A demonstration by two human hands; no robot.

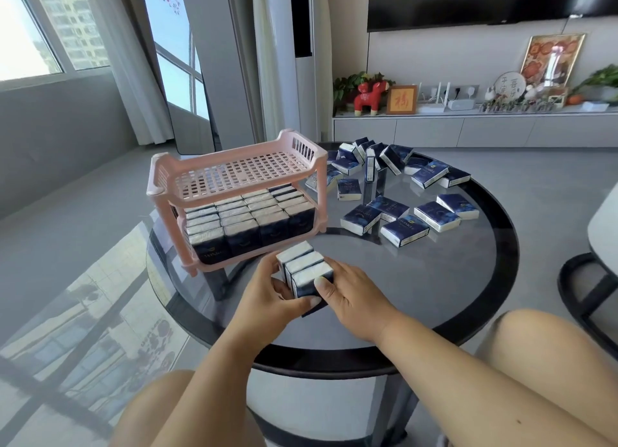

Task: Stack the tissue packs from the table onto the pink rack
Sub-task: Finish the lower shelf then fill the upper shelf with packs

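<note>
Both hands hold a small block of three tissue packs [305,269] standing on edge side by side, at the near middle of the round glass table [434,279], just in front of the pink rack [234,175]. The left hand [267,299] curls round the block's left side with its thumb laid along the near face; the right hand [347,296] grips the right side, thumb pressed on the near pack's front. The block looks to sit on or just above the glass; which one cannot be told.

The rack stands on the left part of the table. Its lower shelf is packed with upright tissue packs [244,219] in tight rows, and its slotted upper shelf is bare.

To the right and far side of the rack, loose tissue packs [401,192] lie scattered on the glass, some flat, some leaning on one another. The person's bare knees show at the near edge
</note>
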